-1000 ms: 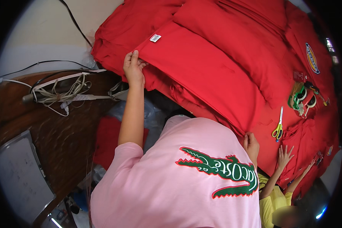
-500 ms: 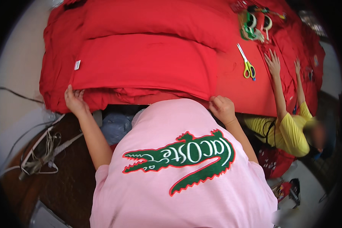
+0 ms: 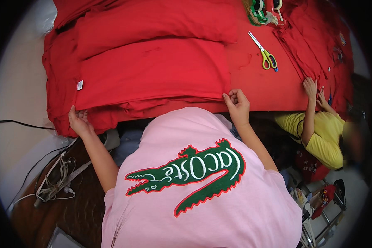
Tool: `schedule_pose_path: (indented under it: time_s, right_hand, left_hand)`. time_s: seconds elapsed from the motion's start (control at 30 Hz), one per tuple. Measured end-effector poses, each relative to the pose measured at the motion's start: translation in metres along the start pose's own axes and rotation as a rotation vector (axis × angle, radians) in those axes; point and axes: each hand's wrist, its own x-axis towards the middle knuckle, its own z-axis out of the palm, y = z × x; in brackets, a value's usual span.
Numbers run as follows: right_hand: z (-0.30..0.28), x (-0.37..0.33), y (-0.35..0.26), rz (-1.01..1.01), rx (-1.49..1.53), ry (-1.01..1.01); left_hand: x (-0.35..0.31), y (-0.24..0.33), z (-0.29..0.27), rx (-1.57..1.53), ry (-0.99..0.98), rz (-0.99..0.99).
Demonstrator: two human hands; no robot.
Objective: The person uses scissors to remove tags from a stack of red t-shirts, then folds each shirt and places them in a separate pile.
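A folded red garment [image 3: 153,72] with a small white label [image 3: 79,85] lies along the near edge of the table. My left hand [image 3: 80,121] is at its near left corner, thumb and fingers pinching the cloth. At the near right corner, my right hand [image 3: 238,105] grips the hem between thumb and forefinger, its other fingers curled. The near hem runs fairly straight between both hands, over loose red cloth bunched below it. Yellow-green scissors [image 3: 265,56] rest on the red table surface beyond my right hand.
More folded red cloth [image 3: 153,20] lies just behind. Tape dispensers [image 3: 258,12] stand at the far right. On the right, a co-worker in a yellow shirt [image 3: 324,142] has both hands at red cloth [image 3: 306,45]. Tangled cables [image 3: 62,177] lie at lower left.
My right hand has shifted slightly up and left with its corner; my left hand sits a little lower. The view has shifted. The co-worker's hands have drawn back toward the near table edge.
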Motion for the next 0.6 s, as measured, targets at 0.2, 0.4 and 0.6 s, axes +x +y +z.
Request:
schedule_pose_path:
  time_s: [0.2,0.4,0.6]
  right_hand:
    - [0.018,-0.009,-0.046,-0.248,-0.054,-0.206]
    - [-0.006,-0.008,-0.036,-0.181,-0.037,-0.210]
    - [-0.042,0.025,-0.027,-0.443,-0.476,-0.098]
  left_hand:
    - [-0.010,-0.002,0.001,0.012,-0.036,0.000]
    - [-0.015,-0.010,-0.002,0.045,-0.004,-0.057]
    - [-0.001,-0.019,-0.010,0.048,-0.026,-0.057]
